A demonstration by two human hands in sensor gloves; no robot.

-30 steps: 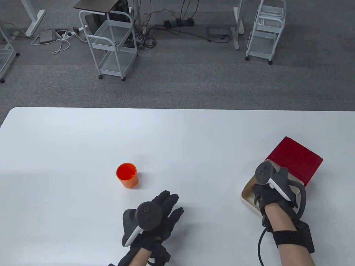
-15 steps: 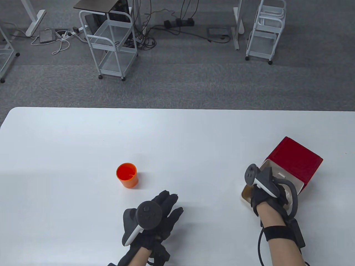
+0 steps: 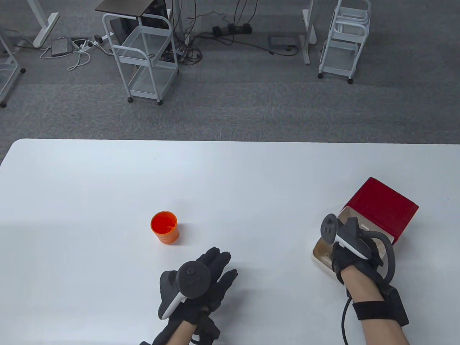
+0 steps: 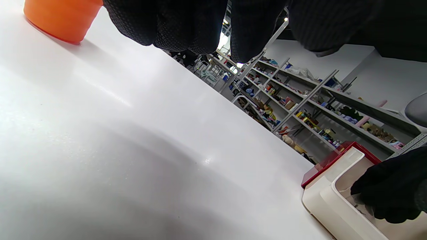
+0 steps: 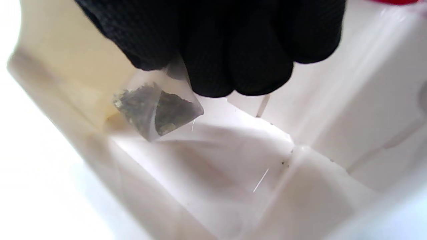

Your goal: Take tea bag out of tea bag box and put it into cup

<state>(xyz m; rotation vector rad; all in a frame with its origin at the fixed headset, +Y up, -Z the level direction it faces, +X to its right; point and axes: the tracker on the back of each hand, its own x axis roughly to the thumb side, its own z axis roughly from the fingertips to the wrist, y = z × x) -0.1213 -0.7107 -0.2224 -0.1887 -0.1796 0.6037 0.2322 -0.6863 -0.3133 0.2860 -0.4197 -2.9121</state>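
The tea bag box lies at the right of the table, its red lid [image 3: 381, 207] swung open behind its cream tray [image 3: 321, 252]. My right hand [image 3: 337, 254] reaches down into the tray. In the right wrist view its fingertips [image 5: 213, 73] pinch the top of a clear pyramid tea bag [image 5: 156, 113] with dark leaves, hanging just above the tray floor [image 5: 213, 160]. The orange cup [image 3: 164, 227] stands upright, left of centre. My left hand [image 3: 221, 267] rests flat on the table, fingers spread, just right of and nearer than the cup. It holds nothing.
The left wrist view shows the cup's base [image 4: 60, 16], the tray corner [image 4: 333, 196] and my right hand [image 4: 390, 193] in it. White carts [image 3: 143, 54] stand on the floor beyond the table's far edge [image 3: 230, 141].
My right hand has turned at the wrist and sunk into the box tray, shifting a little left then back. My left hand and the cup have not moved.
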